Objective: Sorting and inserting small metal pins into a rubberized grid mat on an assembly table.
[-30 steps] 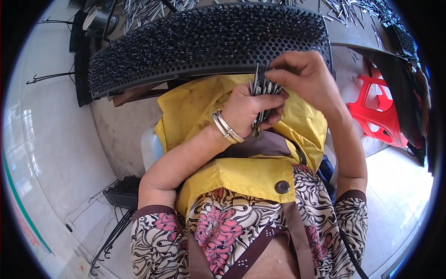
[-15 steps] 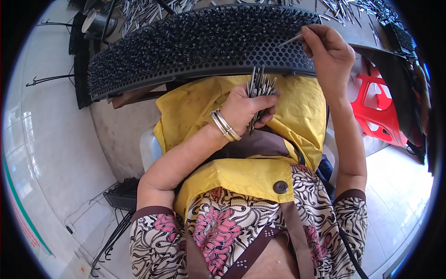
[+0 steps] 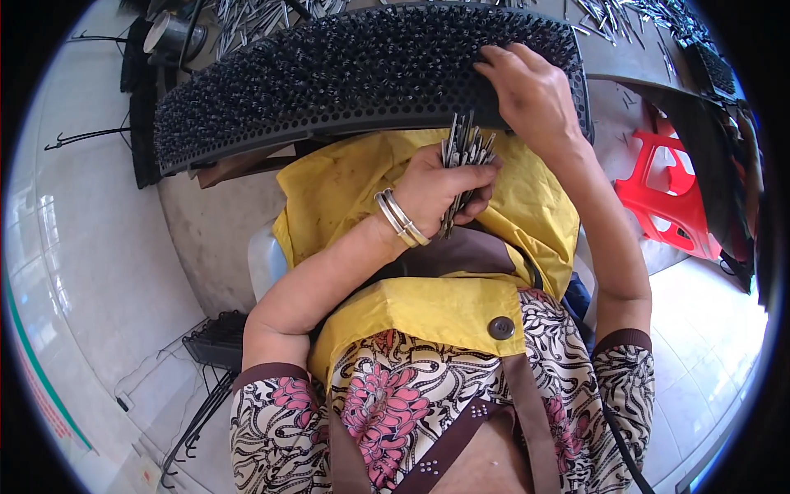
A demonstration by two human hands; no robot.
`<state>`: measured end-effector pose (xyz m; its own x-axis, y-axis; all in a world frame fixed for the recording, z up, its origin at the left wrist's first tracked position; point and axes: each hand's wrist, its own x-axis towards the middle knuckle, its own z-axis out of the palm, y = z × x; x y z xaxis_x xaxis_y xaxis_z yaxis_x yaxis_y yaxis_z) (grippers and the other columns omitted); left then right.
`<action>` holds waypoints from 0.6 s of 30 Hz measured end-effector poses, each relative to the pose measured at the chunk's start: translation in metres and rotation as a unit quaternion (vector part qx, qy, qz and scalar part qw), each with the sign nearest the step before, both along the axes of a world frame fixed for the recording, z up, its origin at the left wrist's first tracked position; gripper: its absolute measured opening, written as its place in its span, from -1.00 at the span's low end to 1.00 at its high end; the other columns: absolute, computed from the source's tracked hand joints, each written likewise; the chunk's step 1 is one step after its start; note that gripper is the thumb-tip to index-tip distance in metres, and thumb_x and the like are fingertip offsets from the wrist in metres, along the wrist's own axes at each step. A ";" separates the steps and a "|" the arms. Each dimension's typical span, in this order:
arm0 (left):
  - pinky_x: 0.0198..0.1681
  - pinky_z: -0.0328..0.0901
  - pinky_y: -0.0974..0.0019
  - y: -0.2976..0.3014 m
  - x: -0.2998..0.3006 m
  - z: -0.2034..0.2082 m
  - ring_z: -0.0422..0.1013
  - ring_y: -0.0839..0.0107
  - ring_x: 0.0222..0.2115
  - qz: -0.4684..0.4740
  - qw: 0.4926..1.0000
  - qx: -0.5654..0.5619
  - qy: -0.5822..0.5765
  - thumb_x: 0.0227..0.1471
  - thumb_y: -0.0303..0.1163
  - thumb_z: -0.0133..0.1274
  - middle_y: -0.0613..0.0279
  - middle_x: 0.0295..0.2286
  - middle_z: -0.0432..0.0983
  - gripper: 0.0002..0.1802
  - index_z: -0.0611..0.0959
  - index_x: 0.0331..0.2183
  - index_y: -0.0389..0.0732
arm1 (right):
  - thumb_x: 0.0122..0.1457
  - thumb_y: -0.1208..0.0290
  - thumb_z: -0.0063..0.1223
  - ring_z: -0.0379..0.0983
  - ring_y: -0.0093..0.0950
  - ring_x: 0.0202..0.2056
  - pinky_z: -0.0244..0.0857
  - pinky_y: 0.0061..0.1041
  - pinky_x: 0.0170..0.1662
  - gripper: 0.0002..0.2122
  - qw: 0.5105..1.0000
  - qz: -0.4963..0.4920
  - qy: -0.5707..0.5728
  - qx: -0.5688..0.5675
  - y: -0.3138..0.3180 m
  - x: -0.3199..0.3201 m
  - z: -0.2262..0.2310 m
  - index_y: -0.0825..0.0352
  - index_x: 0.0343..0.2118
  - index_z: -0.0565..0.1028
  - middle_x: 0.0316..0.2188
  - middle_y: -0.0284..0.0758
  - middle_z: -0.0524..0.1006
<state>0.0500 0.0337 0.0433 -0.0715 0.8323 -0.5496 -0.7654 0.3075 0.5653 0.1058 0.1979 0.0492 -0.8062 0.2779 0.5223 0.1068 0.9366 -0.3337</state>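
A bundle of thin dark metal strips [image 3: 461,150] stands roughly upright in my left hand [image 3: 426,193], which is closed round it above my lap. Before me lies a long black perforated board [image 3: 378,107], its holes packed with short dark pieces over most of its surface. Over the right part of this board is my right hand [image 3: 531,95], thumb and fingertips bent together at the dark pieces. Anything between those fingertips is hidden from view. Bare holes show along the near edge and right end of the board.
Loose metal strips [image 3: 247,33] lie on the table behind the board, with more at the far right. A metal can [image 3: 169,37] stands at the far left. To the right is a red plastic stool [image 3: 671,193]. A yellow apron [image 3: 329,185] covers my lap.
My right hand has moved left and down onto the board. The thin metal strip that showed in its fingers is out of sight. My left hand has barely moved.
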 end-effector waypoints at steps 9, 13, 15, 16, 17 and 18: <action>-0.79 0.05 0.52 -0.002 0.000 0.006 0.28 0.53 -0.74 0.001 0.998 0.064 -0.017 -0.05 -0.45 0.02 0.24 -0.65 0.41 -0.89 0.52 -0.43 -0.29 | 0.04 0.55 0.00 0.25 -0.75 -0.63 0.13 -0.74 -0.58 -0.93 0.841 0.020 -0.126 -0.526 -0.027 0.045 0.029 0.45 -0.46 0.47 -0.65 -0.46 0.40; -0.75 0.08 0.50 -0.002 0.004 0.004 0.28 0.49 -0.71 0.017 0.997 0.070 0.002 -0.03 -0.43 0.00 0.20 -0.60 0.40 -0.79 0.50 -0.30 -0.32 | 0.09 0.53 -0.05 0.30 -0.69 -0.63 0.17 -0.72 -0.56 -0.89 0.797 -0.031 -0.046 -0.602 -0.021 0.054 0.021 0.47 -0.47 0.44 -0.64 -0.40 0.42; -0.74 0.08 0.50 -0.002 0.002 -0.001 0.29 0.48 -0.70 0.045 0.998 0.035 0.007 -0.02 -0.41 -0.01 0.19 -0.58 0.41 -0.79 0.50 -0.31 -0.32 | 0.10 0.52 -0.07 0.31 -0.67 -0.63 0.18 -0.72 -0.56 -0.88 0.804 -0.049 0.006 -0.593 -0.016 0.054 0.017 0.47 -0.46 0.44 -0.63 -0.38 0.43; -0.74 0.08 0.50 -0.002 0.002 -0.004 0.29 0.48 -0.70 0.045 0.998 0.035 0.006 -0.02 -0.41 -0.01 0.19 -0.58 0.41 -0.79 0.50 -0.31 -0.32 | 0.12 0.52 -0.09 0.32 -0.66 -0.62 0.19 -0.71 -0.56 -0.87 0.808 -0.067 0.056 -0.583 -0.014 0.054 0.015 0.47 -0.45 0.44 -0.62 -0.36 0.43; -0.75 0.10 0.50 -0.001 0.002 -0.002 0.30 0.49 -0.71 0.062 0.998 0.027 -0.002 -0.03 -0.41 0.01 0.21 -0.60 0.42 -0.84 0.51 -0.39 -0.30 | 0.12 0.53 -0.09 0.33 -0.67 -0.61 0.20 -0.73 -0.54 -0.88 0.820 -0.073 0.093 -0.560 -0.010 0.053 0.016 0.47 -0.45 0.44 -0.62 -0.38 0.44; -0.76 0.11 0.50 0.000 0.002 0.001 0.31 0.50 -0.72 0.079 0.997 0.018 -0.011 -0.05 -0.40 0.03 0.23 -0.62 0.43 -0.87 0.52 -0.46 -0.27 | 0.12 0.53 -0.09 0.33 -0.67 -0.61 0.20 -0.73 -0.54 -0.88 0.820 -0.072 0.097 -0.559 -0.009 0.054 0.020 0.47 -0.45 0.44 -0.62 -0.38 0.44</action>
